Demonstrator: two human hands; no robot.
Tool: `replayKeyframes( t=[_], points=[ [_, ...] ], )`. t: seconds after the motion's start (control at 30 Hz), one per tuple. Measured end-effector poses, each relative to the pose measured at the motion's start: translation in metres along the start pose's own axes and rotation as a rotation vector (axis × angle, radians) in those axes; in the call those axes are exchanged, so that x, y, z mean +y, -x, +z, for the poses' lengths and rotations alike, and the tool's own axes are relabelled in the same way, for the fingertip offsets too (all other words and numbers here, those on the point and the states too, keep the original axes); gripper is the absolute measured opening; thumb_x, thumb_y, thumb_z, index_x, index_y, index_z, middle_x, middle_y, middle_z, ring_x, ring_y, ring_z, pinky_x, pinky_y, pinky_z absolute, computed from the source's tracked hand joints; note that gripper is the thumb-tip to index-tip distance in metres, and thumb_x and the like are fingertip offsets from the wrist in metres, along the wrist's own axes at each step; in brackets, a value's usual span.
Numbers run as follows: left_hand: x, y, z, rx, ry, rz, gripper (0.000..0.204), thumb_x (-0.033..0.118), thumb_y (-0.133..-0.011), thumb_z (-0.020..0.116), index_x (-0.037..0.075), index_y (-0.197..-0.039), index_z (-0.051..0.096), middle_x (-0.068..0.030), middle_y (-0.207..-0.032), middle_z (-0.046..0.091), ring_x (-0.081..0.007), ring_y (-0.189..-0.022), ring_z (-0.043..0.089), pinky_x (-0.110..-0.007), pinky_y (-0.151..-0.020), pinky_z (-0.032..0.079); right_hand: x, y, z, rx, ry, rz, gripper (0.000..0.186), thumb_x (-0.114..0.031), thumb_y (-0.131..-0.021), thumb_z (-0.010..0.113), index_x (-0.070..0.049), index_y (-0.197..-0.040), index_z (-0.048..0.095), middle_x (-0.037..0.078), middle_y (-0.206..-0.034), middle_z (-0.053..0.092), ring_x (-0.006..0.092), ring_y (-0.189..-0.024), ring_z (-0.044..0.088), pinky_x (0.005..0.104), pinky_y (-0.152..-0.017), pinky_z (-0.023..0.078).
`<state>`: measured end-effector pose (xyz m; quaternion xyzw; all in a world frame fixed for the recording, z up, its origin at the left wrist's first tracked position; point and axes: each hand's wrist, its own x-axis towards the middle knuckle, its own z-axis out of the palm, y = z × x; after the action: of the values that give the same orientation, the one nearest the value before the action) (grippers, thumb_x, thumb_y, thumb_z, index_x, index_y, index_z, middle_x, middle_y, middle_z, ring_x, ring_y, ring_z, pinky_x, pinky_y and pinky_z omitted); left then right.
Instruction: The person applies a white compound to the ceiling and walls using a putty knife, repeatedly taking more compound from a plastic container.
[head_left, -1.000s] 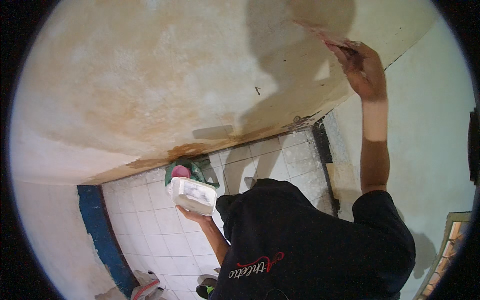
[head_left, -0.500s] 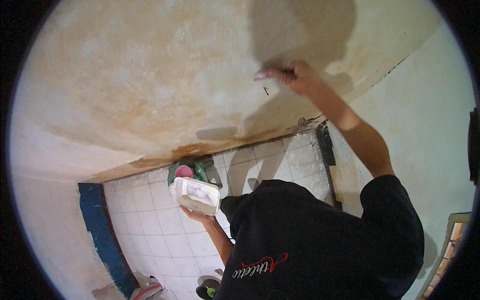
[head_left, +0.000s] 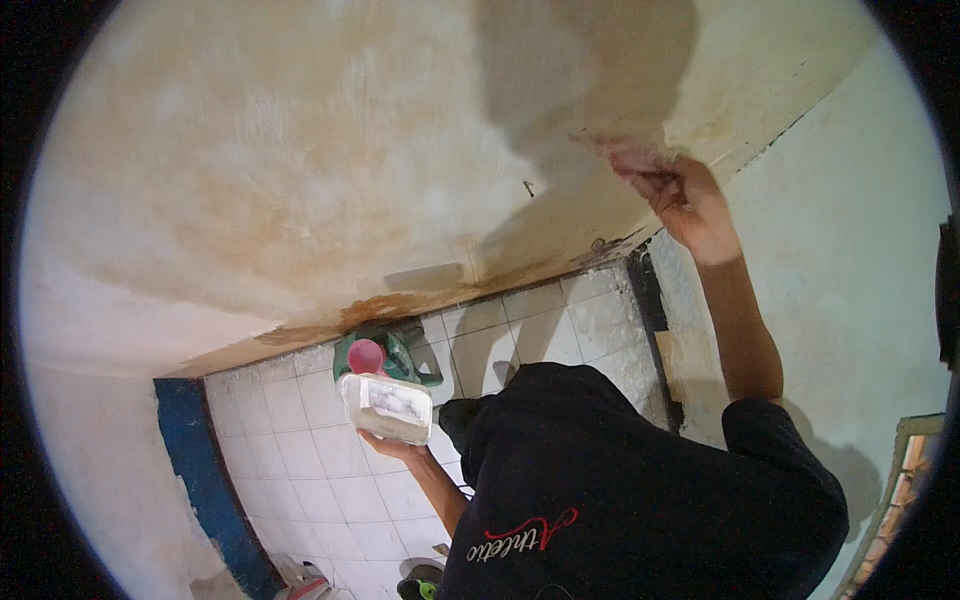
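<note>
My left hand (head_left: pixel 395 446) holds a rectangular white plastic tub (head_left: pixel 402 431) from beneath, fingers closed on its lower edge. White material (head_left: pixel 392 401) lies inside the tub. Raised at the upper right, my right hand (head_left: pixel 692 208) is beside the stained wall (head_left: pixel 300 150). Its fingers are curled, and motion smears them and the pinkish-white shape at their tips, so what they hold cannot be made out. A small nail (head_left: pixel 529 188) sticks out of the wall to the left of that hand.
Beyond the tub, a pink round container (head_left: pixel 366 356) sits on a green object (head_left: pixel 408 366) by the wall's foot. White tiles (head_left: pixel 335 452) cover the floor. A blue strip (head_left: pixel 205 470) runs at left, a pale green wall (head_left: pixel 850 220) stands at right, and a dark container (head_left: pixel 418 582) is below.
My right hand has moved right and slightly down, away from the nail, its forearm now more upright. The left hand and tub have shifted slightly left and down.
</note>
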<state>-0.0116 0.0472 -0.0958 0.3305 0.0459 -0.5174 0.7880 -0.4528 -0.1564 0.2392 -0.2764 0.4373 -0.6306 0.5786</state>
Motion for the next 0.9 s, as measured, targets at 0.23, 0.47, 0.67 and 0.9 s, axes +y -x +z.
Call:
replayKeyframes(
  t=[0.23, 0.47, 0.67, 0.9],
  points=[
    [-0.010, 0.003, 0.015, 0.064, -0.082, 0.019, 0.068, 0.058, -0.093, 0.037, 0.011, -0.143, 0.034, -0.0133, -0.143, 0.040, -0.0349, -0.128, 0.042, -0.051, -0.104, 0.039, -0.054, -0.092, -0.075, -0.201, 1.197, -0.315, 0.022, 0.001, -0.096, 0.045, 0.012, -0.110, 0.057, 0.013, -0.107, 0.064, 0.0146, -0.094, 0.061, 0.0220, -0.078, 0.052],
    [0.001, 0.015, 0.025, 0.066, -0.101, 0.017, 0.069, 0.058, -0.094, 0.037, 0.011, -0.144, 0.033, -0.0136, -0.143, 0.040, -0.0348, -0.128, 0.043, -0.050, -0.104, 0.040, -0.124, 0.020, 0.001, -0.145, 0.091, -0.210, 0.036, -0.011, -0.100, 0.041, 0.019, -0.116, 0.052, 0.022, -0.116, 0.061, 0.0207, -0.090, 0.064, 0.0277, -0.083, 0.052],
    [0.006, 0.019, 0.045, 0.017, -0.069, -0.024, 0.070, 0.059, -0.094, 0.037, 0.011, -0.145, 0.032, -0.0133, -0.144, 0.039, -0.0344, -0.129, 0.042, -0.050, -0.105, 0.039, 0.008, 0.037, 0.014, -0.211, 0.237, -0.114, 0.035, -0.011, -0.096, 0.036, 0.015, -0.108, 0.057, 0.023, -0.118, 0.059, 0.0318, -0.105, 0.062, 0.0329, -0.094, 0.051],
    [0.001, 0.004, 0.043, -0.053, -0.059, 0.006, 0.068, 0.056, -0.094, 0.036, 0.012, -0.146, 0.031, -0.0134, -0.146, 0.037, -0.0350, -0.131, 0.041, -0.050, -0.106, 0.038, 0.162, -0.122, -0.060, -0.315, 0.265, 0.017, 0.035, -0.026, -0.097, 0.050, 0.005, -0.099, 0.068, 0.017, -0.104, 0.068, 0.0258, -0.101, 0.065, 0.0337, -0.089, 0.051]
  ],
)
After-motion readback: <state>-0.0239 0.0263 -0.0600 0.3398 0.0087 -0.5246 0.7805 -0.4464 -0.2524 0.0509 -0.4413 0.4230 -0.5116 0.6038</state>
